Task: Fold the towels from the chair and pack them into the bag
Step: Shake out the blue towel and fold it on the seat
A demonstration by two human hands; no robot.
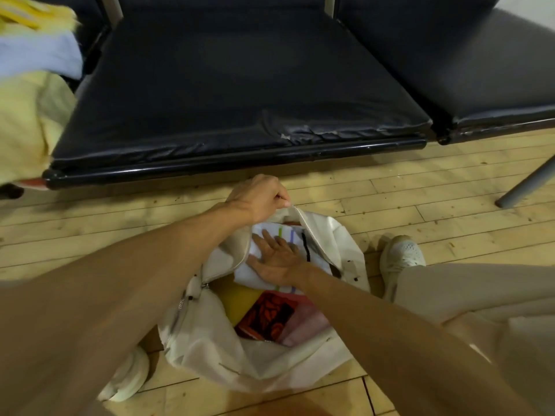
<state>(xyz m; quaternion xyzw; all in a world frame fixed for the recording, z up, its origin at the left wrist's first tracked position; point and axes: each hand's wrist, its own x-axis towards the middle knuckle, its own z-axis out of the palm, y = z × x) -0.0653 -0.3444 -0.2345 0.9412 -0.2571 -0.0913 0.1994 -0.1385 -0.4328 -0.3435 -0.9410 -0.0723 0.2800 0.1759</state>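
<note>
two hands packing: left hand (261,199) pinches open the rim of the cream fabric bag (210,340), flat right hand (279,256) presses the white striped towel (267,231) in; next, probably fetch from the yellow-blue towel pile (36,52).

It looked like a waiting area or some similar public room rather than a home, though that was not certain. Black padded seats (240,85) stood joined side by side in a row, their vinyl cracked and worn along the front edge. A grey metal leg (525,184) slanted down to a floor (390,190) of pale wooden boards, scuffed and speckled. A plain white wall (537,7) showed behind.
</note>
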